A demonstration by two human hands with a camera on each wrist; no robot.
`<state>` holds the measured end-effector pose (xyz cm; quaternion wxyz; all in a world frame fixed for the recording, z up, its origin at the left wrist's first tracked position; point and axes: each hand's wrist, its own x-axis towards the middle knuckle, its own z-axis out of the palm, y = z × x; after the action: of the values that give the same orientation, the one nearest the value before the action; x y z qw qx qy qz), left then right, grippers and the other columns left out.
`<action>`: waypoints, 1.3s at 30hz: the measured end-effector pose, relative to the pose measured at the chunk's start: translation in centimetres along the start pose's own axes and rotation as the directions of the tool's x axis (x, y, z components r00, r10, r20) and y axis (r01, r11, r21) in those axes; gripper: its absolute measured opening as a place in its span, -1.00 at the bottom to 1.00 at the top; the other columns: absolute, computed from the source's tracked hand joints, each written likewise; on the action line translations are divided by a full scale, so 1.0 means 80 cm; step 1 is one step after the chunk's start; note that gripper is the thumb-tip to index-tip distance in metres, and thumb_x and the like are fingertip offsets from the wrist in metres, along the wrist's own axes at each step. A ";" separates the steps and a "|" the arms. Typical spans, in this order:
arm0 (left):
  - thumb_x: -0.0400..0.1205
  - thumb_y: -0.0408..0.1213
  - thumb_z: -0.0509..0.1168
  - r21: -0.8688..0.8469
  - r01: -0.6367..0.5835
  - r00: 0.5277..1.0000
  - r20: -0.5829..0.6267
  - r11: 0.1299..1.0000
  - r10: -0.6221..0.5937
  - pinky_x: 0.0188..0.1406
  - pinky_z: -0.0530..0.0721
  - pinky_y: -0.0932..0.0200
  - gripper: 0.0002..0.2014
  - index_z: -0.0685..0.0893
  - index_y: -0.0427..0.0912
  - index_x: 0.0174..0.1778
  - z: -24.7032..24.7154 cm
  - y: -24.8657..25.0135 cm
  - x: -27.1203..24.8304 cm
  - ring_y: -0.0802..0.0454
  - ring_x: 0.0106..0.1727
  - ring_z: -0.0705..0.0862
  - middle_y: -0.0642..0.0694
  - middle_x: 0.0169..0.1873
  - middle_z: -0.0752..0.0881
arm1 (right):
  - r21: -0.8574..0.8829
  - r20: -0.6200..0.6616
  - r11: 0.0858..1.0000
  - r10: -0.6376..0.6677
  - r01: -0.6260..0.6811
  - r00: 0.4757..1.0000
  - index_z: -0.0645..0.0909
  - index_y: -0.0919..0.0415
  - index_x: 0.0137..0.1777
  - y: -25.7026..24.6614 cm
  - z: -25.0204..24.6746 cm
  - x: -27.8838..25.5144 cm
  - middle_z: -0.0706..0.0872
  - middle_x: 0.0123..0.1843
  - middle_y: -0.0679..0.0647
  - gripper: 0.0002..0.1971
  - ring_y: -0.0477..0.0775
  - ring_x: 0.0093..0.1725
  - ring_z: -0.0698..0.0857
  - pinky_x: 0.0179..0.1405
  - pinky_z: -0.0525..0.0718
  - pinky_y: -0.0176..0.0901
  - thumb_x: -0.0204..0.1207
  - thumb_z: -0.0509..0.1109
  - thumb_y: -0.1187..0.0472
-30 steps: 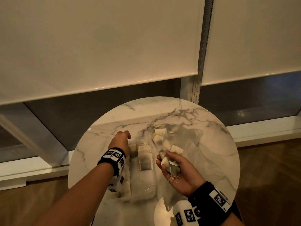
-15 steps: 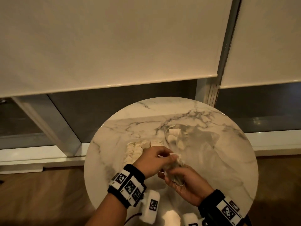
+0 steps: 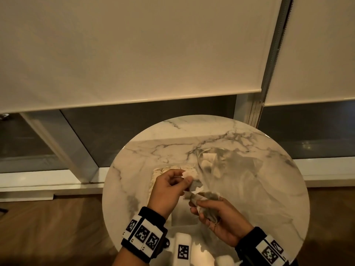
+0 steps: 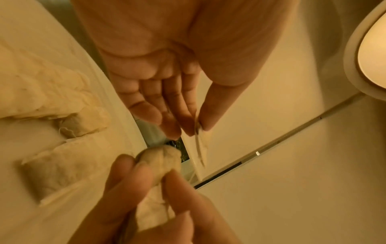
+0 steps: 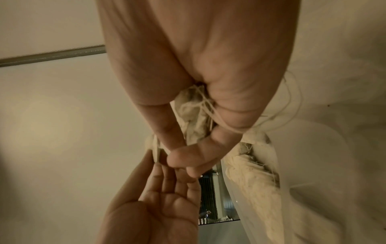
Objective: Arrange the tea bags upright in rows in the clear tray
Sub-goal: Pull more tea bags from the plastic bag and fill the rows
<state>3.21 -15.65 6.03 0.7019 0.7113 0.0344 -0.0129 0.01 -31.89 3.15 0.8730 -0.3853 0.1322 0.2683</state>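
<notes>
My right hand [image 3: 198,205] grips a small bunch of tea bags [image 3: 208,197] with loose strings above the near middle of the round marble table [image 3: 134,160]. Their crumpled paper shows in the right wrist view as tea bags [image 5: 196,115] between palm and fingers. My left hand [image 3: 184,179] pinches a white paper tag [image 3: 184,174] of one tea bag, thumb against fingertips, close beside the right hand; the tag [image 4: 201,142] hangs from that pinch. Behind the hands a row of tea bags [image 3: 165,169] stands in the clear tray [image 3: 182,217], mostly hidden by my left hand.
A crumpled clear plastic bag [image 3: 236,169] with more tea bags [image 3: 208,157] lies on the table's right half. The table edge curves close on the left. Window frames, roller blinds and a wooden floor [image 3: 48,227] surround the table.
My left hand left the far end of the tray, came to the right hand and pinched a tag from the bunch. The head view swung to the left.
</notes>
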 end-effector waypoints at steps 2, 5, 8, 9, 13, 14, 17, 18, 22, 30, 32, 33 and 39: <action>0.60 -0.37 0.46 -0.098 0.048 0.998 -0.041 0.994 -0.052 -0.32 0.63 0.21 -0.81 0.72 -0.23 0.12 -0.004 -0.002 -0.001 0.04 -0.28 0.77 -0.20 -0.23 0.83 | 0.064 -0.019 0.998 -0.026 0.027 0.999 0.69 0.46 0.26 -0.002 0.000 0.000 0.79 0.06 0.36 -0.58 0.13 -0.09 0.77 -0.45 0.72 -0.32 0.38 0.51 0.37; 0.60 -0.38 0.46 -0.146 0.082 0.991 -0.094 0.986 -0.097 -0.36 0.65 0.21 -0.80 0.71 -0.26 0.13 -0.005 -0.010 -0.004 0.04 -0.32 0.76 -0.24 -0.23 0.81 | 0.109 -0.049 0.992 -0.057 0.062 0.997 0.72 0.42 0.19 -0.005 -0.001 -0.001 0.79 0.01 0.33 -0.61 0.08 -0.16 0.78 -0.53 0.69 -0.34 0.43 0.53 0.19; 0.59 -0.41 0.47 -0.163 0.097 0.989 -0.092 0.982 -0.113 -0.37 0.68 0.24 -0.82 0.69 -0.32 0.08 0.001 -0.016 -0.010 0.02 -0.34 0.76 -0.26 -0.29 0.80 | 0.051 -0.057 0.993 -0.104 0.107 0.993 0.70 0.42 0.23 -0.004 -0.002 0.000 0.78 -0.02 0.31 -0.55 0.04 -0.18 0.76 -0.56 0.63 -0.37 0.45 0.54 0.11; 0.59 -0.42 0.47 -0.170 0.098 0.990 -0.084 0.981 -0.114 -0.35 0.69 0.23 -0.82 0.68 -0.33 0.08 0.004 -0.017 -0.013 0.00 -0.34 0.76 -0.27 -0.29 0.80 | 0.028 -0.059 0.991 -0.128 0.130 0.990 0.70 0.44 0.23 -0.003 -0.001 0.000 0.77 -0.03 0.30 -0.55 0.03 -0.19 0.74 -0.57 0.59 -0.38 0.44 0.55 0.13; 0.58 -0.48 0.45 -0.157 0.099 0.994 -0.028 0.983 -0.105 -0.25 0.73 0.16 -0.85 0.67 -0.38 0.03 0.009 -0.018 -0.021 -0.05 -0.28 0.77 -0.28 -0.29 0.80 | -0.067 -0.095 0.973 -0.225 0.219 0.970 0.69 0.51 0.18 -0.002 -0.001 -0.002 0.72 -0.11 0.26 -0.55 -0.01 -0.26 0.69 -0.57 0.50 -0.38 0.35 0.60 0.25; 0.57 -0.50 0.46 -0.154 0.101 0.994 -0.019 0.983 -0.105 -0.24 0.73 0.15 -0.83 0.67 -0.36 0.04 0.009 -0.017 -0.023 -0.07 -0.25 0.77 -0.29 -0.24 0.80 | -0.085 -0.102 0.969 -0.240 0.232 0.965 0.70 0.51 0.16 -0.002 -0.002 -0.001 0.72 -0.13 0.26 -0.58 -0.01 -0.28 0.68 -0.58 0.49 -0.38 0.37 0.60 0.26; 0.52 -0.35 0.55 -0.009 0.062 0.998 0.012 0.998 -0.061 -0.17 0.73 0.17 -0.63 0.68 -0.08 0.23 0.005 -0.020 -0.028 -0.08 -0.01 0.79 -0.12 0.12 0.76 | -0.162 -0.085 0.953 -0.274 0.258 0.958 0.73 0.46 0.07 -0.004 -0.006 -0.004 0.72 -0.18 0.24 -0.73 -0.03 -0.32 0.65 -0.57 0.44 -0.35 0.44 0.57 0.29; 0.51 -0.24 0.57 0.092 0.011 0.999 0.037 0.996 -0.014 -0.11 0.72 0.18 -0.58 0.67 0.06 0.26 0.003 -0.020 -0.030 0.00 0.08 0.77 0.03 0.19 0.71 | -0.207 -0.067 0.942 -0.282 0.263 0.957 0.74 0.43 0.02 -0.004 -0.006 -0.006 0.74 -0.18 0.24 -0.79 -0.04 -0.32 0.64 -0.55 0.42 -0.33 0.47 0.55 0.30; 0.55 -0.21 0.53 0.315 -0.177 0.979 0.158 0.932 0.132 0.08 0.68 0.28 -0.68 0.73 0.19 0.17 0.000 -0.019 -0.035 0.27 0.16 0.70 0.28 0.06 0.76 | -0.377 -0.032 0.882 -0.317 0.283 0.948 0.77 0.42 -0.04 -0.001 -0.007 -0.008 0.75 -0.22 0.20 -0.85 -0.01 -0.31 0.61 -0.46 0.39 -0.25 0.49 0.55 0.30; 0.47 -0.20 0.57 0.464 -0.173 0.983 0.142 0.869 0.119 -0.31 0.53 0.44 -0.83 0.80 0.08 -0.06 -0.002 -0.022 -0.039 0.30 -0.30 0.66 0.15 -0.34 0.76 | -0.413 -0.025 0.842 -0.390 0.346 0.921 0.75 0.49 -0.09 0.005 -0.012 -0.001 0.64 -0.30 0.27 -0.79 0.02 -0.33 0.54 -0.48 0.37 -0.25 0.55 0.51 0.27; 0.49 -0.22 0.54 0.456 -0.129 0.986 0.152 0.880 0.066 -0.31 0.60 0.37 -0.82 0.80 0.12 -0.04 -0.003 -0.022 -0.040 0.25 -0.33 0.68 0.11 -0.32 0.76 | -0.434 -0.025 0.834 -0.390 0.342 0.921 0.77 0.43 -0.09 0.006 -0.011 -0.001 0.68 -0.28 0.25 -0.82 0.03 -0.31 0.58 -0.47 0.41 -0.25 0.56 0.51 0.26; 0.50 -0.23 0.51 0.462 -0.110 0.988 0.147 0.880 0.046 -0.31 0.63 0.34 -0.83 0.80 0.13 -0.05 -0.004 -0.024 -0.038 0.21 -0.32 0.71 0.08 -0.30 0.78 | -0.436 -0.033 0.835 -0.388 0.336 0.921 0.78 0.42 -0.08 0.006 -0.010 -0.001 0.70 -0.27 0.22 -0.83 0.02 -0.31 0.60 -0.47 0.43 -0.25 0.55 0.51 0.26; 0.52 -0.28 0.49 0.570 -0.020 0.997 -0.046 0.821 0.057 -0.25 0.66 0.34 -0.91 0.78 0.00 -0.26 -0.030 -0.028 -0.006 0.23 -0.26 0.72 0.10 -0.34 0.79 | -0.421 -0.089 0.855 -0.371 0.303 0.925 0.73 0.48 0.02 0.006 -0.019 0.001 0.71 -0.23 0.18 -0.75 -0.01 -0.30 0.65 -0.43 0.48 -0.25 0.52 0.55 0.24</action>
<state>2.52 -13.24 3.85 0.4564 0.8889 0.0359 0.0132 -0.21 -32.68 1.82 0.7949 -0.5936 0.0773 0.0991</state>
